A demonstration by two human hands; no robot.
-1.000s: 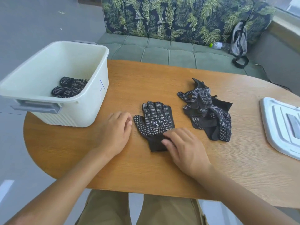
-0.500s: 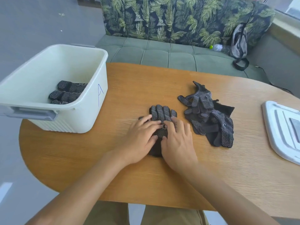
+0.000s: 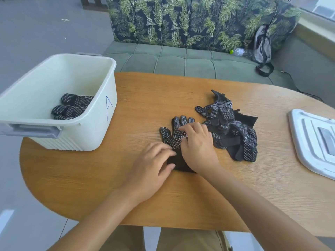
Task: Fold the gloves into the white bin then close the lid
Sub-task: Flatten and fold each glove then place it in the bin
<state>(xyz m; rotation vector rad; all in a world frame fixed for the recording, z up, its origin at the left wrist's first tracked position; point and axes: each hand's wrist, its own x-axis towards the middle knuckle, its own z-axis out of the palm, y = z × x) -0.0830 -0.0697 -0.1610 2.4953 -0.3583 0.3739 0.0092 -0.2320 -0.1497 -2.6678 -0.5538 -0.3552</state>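
A black glove with white dots point(image 3: 170, 137) lies flat on the wooden table point(image 3: 181, 194), fingers pointing away from me. My right hand point(image 3: 198, 147) presses flat on its palm and fingers. My left hand point(image 3: 154, 165) rests on its cuff at the near end, fingers relaxed. A heap of several more dotted gloves point(image 3: 233, 129) lies just to the right. The white bin point(image 3: 59, 100) marked with a blue "A" stands at the table's left end, with folded gloves point(image 3: 72, 106) inside. The white lid point(image 3: 315, 140) lies at the table's right edge.
A green sofa point(image 3: 181, 58) with leaf-print cushions stands behind the table. A grey bag point(image 3: 262, 44) and a plastic bottle point(image 3: 239, 51) lie on its seat. Bare tabletop stretches between the bin and the glove.
My left hand slid back from the glove's middle to its cuff. My right hand moved up over the palm and fingers. The glove's thumb now shows on the left.
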